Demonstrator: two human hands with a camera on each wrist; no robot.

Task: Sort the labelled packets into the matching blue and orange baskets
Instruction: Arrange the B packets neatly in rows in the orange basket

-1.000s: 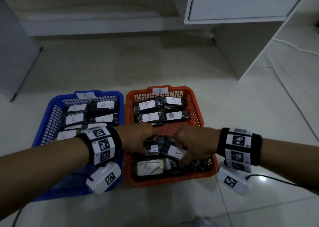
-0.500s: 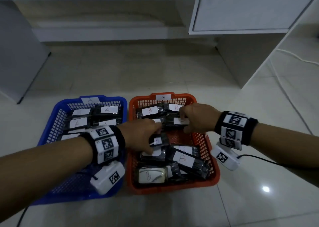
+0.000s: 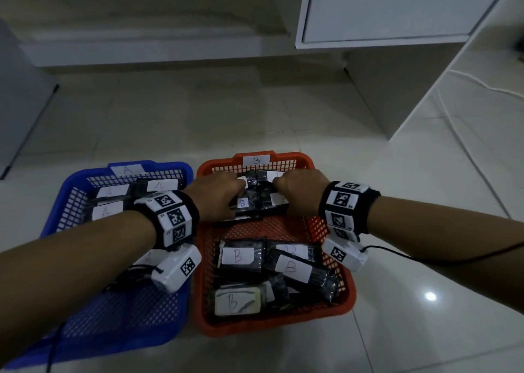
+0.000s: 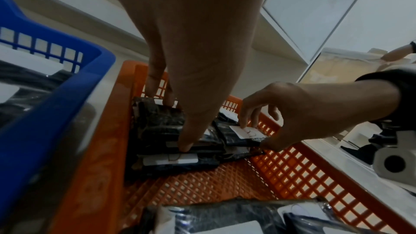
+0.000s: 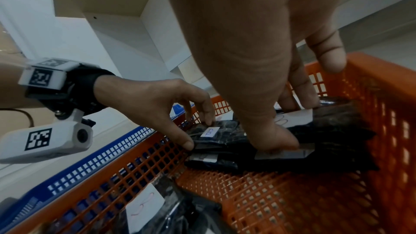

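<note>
— On a pale tiled floor (image 3: 397, 174), what is lying in front of the person?

— Two mesh baskets are sitting side by side, rims nearly touching: a blue basket (image 3: 56, 216) tagged "A" on the person's left and an orange basket (image 3: 350, 296) tagged "B" on the right. Black packets with white labels are lying in both.

— What are the hands doing?

— Both are reaching into the far end of the orange basket. The left hand (image 3: 218, 194) is pinching a small "B" packet (image 5: 213, 132) between thumb and fingers on top of the far stack (image 4: 178, 159). The right hand (image 3: 302, 192) is gripping a neighbouring packet (image 4: 244, 135) on the same stack, thumb at its near edge and fingers on its label.

— And the other packets?

— Near the person, more "B" packets (image 3: 292, 267) are overlapping on the orange mesh, with bare mesh showing between them and the far stack. "A" packets (image 3: 160, 185) are filling the far part of the blue basket, partly hidden behind the left forearm.

— Anything else in view?

— White cabinets (image 3: 382, 7) are standing beyond the baskets, and a white cable (image 3: 482, 85) is trailing along the floor at far right.
</note>
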